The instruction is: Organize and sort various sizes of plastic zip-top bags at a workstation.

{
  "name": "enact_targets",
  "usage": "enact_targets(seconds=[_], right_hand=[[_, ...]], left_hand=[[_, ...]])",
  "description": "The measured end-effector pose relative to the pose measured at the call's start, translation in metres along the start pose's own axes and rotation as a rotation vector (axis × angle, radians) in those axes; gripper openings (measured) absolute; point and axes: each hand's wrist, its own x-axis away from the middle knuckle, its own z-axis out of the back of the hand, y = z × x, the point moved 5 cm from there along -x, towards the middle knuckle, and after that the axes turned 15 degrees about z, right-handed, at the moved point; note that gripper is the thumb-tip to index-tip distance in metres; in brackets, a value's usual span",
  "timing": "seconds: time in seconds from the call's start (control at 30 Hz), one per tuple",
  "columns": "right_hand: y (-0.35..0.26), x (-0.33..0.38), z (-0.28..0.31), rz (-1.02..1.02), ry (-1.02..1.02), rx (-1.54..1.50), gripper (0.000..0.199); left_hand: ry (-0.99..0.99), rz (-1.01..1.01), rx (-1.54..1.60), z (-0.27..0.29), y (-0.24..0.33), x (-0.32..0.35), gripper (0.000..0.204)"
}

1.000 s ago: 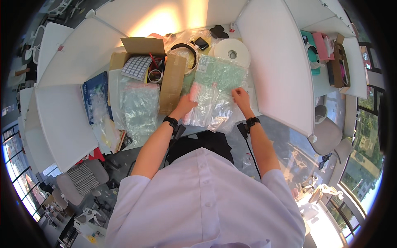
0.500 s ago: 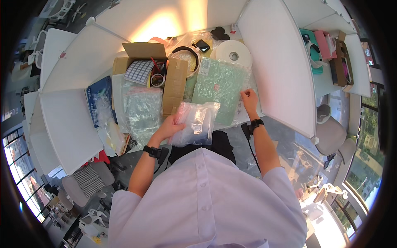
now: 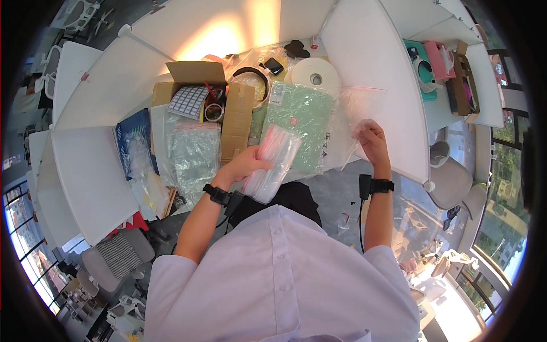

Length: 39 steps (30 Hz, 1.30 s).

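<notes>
My left hand grips a stack of clear zip bags with red seal strips, held tilted over the near edge of the desk. My right hand pinches a single clear plastic bag and holds it up to the right, apart from the stack. Between the two hands a pale green cutting mat lies on the desk. Both wrists wear a black band.
An open cardboard box with a white grid sheet, a tape roll and a brown carton sit at the back left. Clear bag piles and a blue book lie left. A white roll, black headphones and white partition panels surround the desk.
My right hand has pulled one clear bag off and swung it out to the right. My left hand has drawn the remaining bag stack nearer and turned it more upright.
</notes>
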Motion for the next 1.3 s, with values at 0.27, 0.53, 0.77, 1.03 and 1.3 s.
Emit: enact_targets(seconds=[0.27,0.53,0.77,1.03,1.3], right_hand=[[-0.057,0.018,-0.06,0.101,-0.504,-0.575,0.002],[0.078,0.004,-0.071,-0.29,-0.706,0.724,0.015],[0.168,0.0,-0.044,-0.205,-0.429,1.031,0.022],[0.19,0.007,-0.027,-0.155,-0.365,1.223,0.021],[0.132,0.024,0.036,0.108,0.21,0.922,0.028]], left_hand=[[-0.268,-0.044,-0.079,-0.053,0.033,-0.048,0.046],[-0.084,0.052,0.029,0.017,-0.019,-0.115,0.047],[0.119,0.064,0.087,0.071,-0.062,-0.145,0.044],[0.167,0.001,0.106,0.054,-0.04,-0.138,0.046],[0.34,-0.116,-0.314,0.04,-0.016,-0.115,0.041]])
